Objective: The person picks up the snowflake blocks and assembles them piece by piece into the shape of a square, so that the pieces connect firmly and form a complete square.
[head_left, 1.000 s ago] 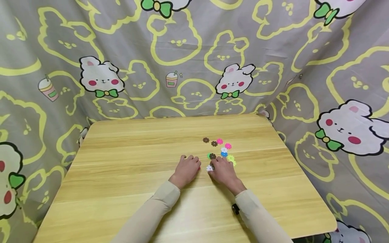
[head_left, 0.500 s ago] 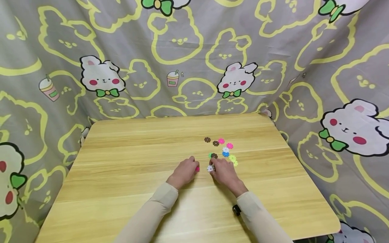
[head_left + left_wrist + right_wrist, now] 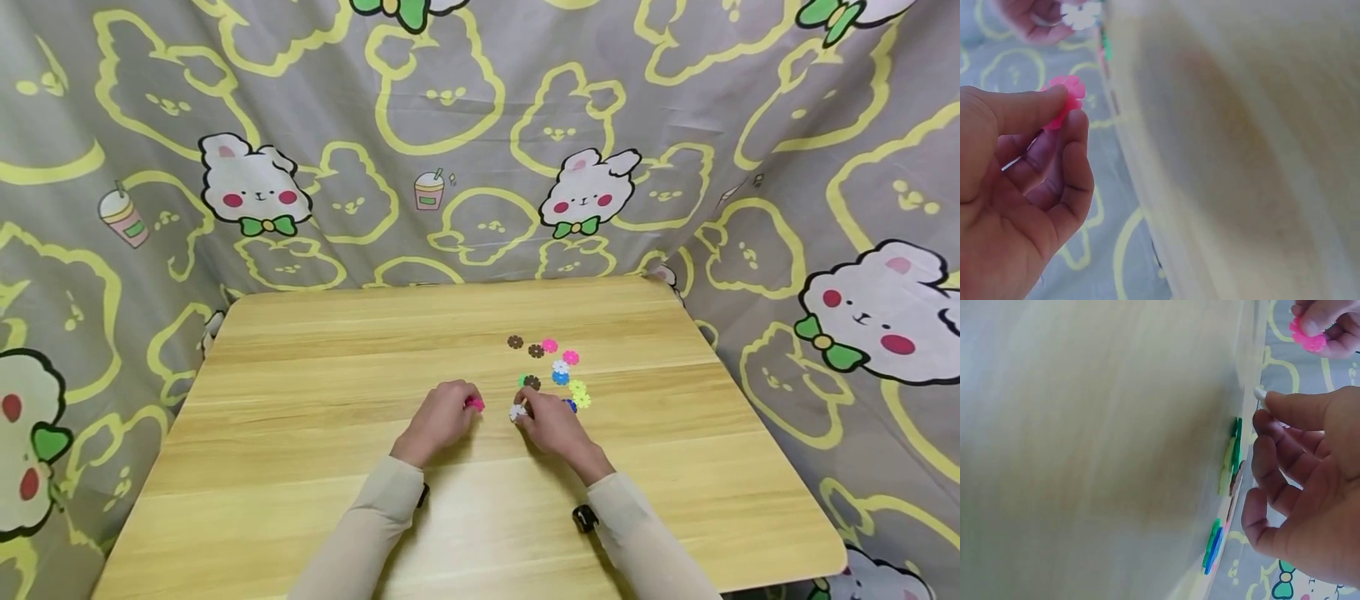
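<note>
Left of the white disc (image 3: pixel 516 412), your left hand (image 3: pixel 438 418) pinches a pink disc (image 3: pixel 476 405) and your right hand (image 3: pixel 557 425) the white one, each grip closed near the rim, probably to leave petals exposed, with loose discs (image 3: pixel 578 389) beyond the white one on the desk (image 3: pixel 300 458).

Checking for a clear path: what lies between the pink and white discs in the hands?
In the head view, only bare wood-grain tabletop shows between the pink flower-shaped disc and the white flower-shaped disc.

Soft, even light falls here, leaving pale glare on the tabletop (image 3: pixel 487 517); both wrist views show it hazy, under broad, blurred shadows.
</note>
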{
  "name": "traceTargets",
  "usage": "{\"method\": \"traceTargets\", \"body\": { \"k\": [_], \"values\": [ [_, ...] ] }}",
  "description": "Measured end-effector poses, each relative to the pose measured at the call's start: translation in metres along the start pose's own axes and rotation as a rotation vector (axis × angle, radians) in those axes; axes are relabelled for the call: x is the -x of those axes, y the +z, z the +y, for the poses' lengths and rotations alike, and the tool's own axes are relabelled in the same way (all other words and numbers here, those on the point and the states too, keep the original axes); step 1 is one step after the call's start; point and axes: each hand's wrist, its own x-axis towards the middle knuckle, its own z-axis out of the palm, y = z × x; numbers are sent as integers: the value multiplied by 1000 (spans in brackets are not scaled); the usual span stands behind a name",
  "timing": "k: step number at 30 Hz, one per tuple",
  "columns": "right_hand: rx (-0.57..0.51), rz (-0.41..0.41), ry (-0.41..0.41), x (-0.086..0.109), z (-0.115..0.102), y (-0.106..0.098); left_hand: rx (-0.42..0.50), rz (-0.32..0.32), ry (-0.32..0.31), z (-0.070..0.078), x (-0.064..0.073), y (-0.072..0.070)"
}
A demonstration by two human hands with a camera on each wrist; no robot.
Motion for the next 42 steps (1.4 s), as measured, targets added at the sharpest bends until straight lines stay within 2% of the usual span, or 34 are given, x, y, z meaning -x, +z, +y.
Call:
{"method": "traceTargets", "body": {
  "k": [7,14,20,23,30,42],
  "values": [
    [-168,16,12,-3,-8,-1,54,74,-121,0,6,-10],
    [-352,-6,67,-6,-18,-4,112,105,-209,-1,18,-15],
    [-480,-6,55,-7,-24,-6,173,138,-262,-4,27,-19],
    [-538,-16,46,-8,-27,-7,196,171,-273,-4,31,-21],
    [-671,-66,13,-9,-39,-9,212,240,-243,-6,36,-24],
    [-669,-102,-19,-10,-54,-8,233,306,-189,-8,45,-23]
  ]
}}
